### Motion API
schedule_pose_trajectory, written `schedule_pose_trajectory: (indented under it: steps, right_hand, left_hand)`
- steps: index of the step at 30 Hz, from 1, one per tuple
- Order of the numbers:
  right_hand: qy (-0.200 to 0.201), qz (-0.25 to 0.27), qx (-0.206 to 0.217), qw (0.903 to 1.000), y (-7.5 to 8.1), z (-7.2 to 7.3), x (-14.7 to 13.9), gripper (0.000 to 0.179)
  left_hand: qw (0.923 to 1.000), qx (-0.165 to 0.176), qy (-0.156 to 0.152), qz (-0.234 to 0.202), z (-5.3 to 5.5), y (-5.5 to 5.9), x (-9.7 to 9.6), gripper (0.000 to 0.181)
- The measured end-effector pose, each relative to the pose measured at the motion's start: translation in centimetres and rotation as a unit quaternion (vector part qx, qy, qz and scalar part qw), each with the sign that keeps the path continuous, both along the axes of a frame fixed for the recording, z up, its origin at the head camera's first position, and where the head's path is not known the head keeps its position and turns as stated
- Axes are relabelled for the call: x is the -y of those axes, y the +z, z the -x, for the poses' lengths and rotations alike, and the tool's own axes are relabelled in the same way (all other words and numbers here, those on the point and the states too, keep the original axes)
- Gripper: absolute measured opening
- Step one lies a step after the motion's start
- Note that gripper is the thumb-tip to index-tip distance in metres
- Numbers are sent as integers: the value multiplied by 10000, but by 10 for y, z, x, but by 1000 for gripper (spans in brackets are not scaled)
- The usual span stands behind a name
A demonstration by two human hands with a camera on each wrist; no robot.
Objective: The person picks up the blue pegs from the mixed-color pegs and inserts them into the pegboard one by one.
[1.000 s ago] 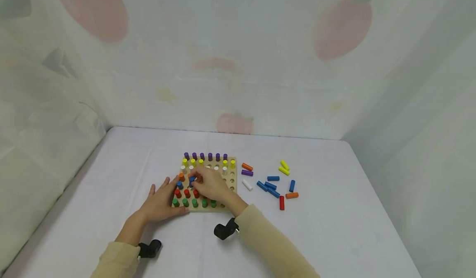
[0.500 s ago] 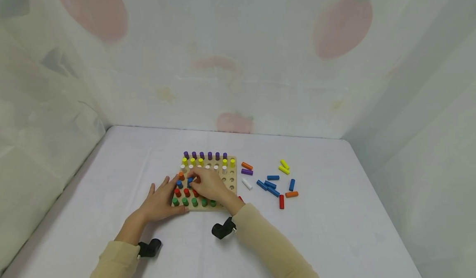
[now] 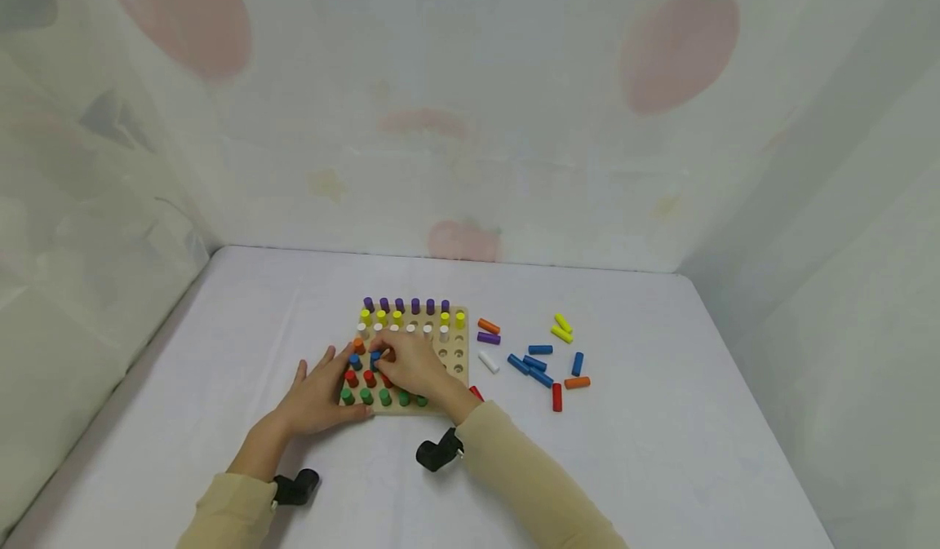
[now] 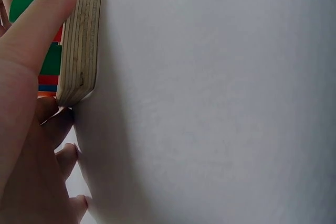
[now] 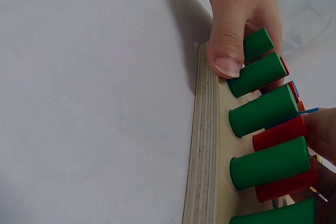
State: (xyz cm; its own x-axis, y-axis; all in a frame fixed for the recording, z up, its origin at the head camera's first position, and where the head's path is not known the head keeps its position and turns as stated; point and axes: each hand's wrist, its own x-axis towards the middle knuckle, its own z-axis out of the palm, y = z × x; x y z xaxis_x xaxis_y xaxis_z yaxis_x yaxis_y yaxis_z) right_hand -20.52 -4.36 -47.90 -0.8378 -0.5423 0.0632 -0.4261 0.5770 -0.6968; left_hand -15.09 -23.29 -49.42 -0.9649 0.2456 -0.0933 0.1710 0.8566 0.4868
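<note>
A wooden pegboard (image 3: 451, 360) carries upright pegs in color rows: purple, yellow, white, orange, blue, red and green from back to front. My right hand (image 3: 417, 363) pinches a blue peg (image 3: 375, 357) in the blue row, just right of another blue peg (image 3: 356, 362); its lower end is hidden. My left hand (image 3: 316, 398) spreads at the board's front left corner. Its thumb (image 4: 44, 17) rests against the front edge beside the green pegs (image 5: 262, 111), and its fingers lie along the left side.
Loose pegs lie right of the board: several blue ones (image 3: 540, 350), two yellow (image 3: 561, 334), two orange (image 3: 488, 326), a purple one (image 3: 488, 338), a white one (image 3: 488, 361) and a red one (image 3: 556, 397). Another red peg (image 3: 476, 392) shows beside my right wrist.
My right hand has shifted slightly left with the blue peg. A red peg by my right wrist has come into view. The left hand stays in place.
</note>
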Motion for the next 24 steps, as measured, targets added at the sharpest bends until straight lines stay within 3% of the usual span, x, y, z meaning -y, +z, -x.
schedule_pose_trajectory:
  steps: [24]
  right_hand:
    - [59,-404,-70,9991,2,1,2,16]
  left_hand:
    - [9999,88,13,84,1,-3,1,112]
